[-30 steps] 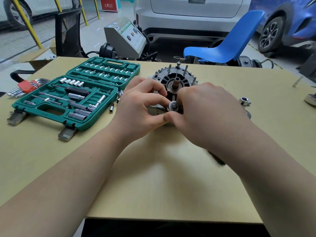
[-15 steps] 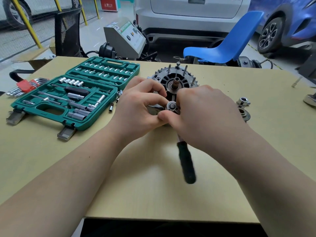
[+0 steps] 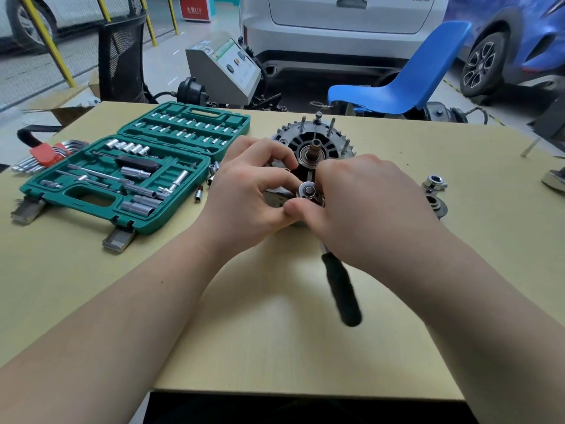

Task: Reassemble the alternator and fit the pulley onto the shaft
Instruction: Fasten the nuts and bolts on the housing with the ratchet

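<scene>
Both grips curled on ratchet [image 3: 307, 190] head, L hand [image 3: 247, 194], R hand [image 3: 363, 206], atop alternator [image 3: 318, 142]

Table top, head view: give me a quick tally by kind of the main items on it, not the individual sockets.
Alternator: 1
Ratchet wrench: 1
Green socket set case: 1
Hex key set, red holder: 1
Loose metal parts right of the hands: 2
Total: 6

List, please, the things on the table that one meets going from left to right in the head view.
Hex keys in a red holder → green socket set case → loose small sockets → left hand → right hand → flanged nut.
</scene>
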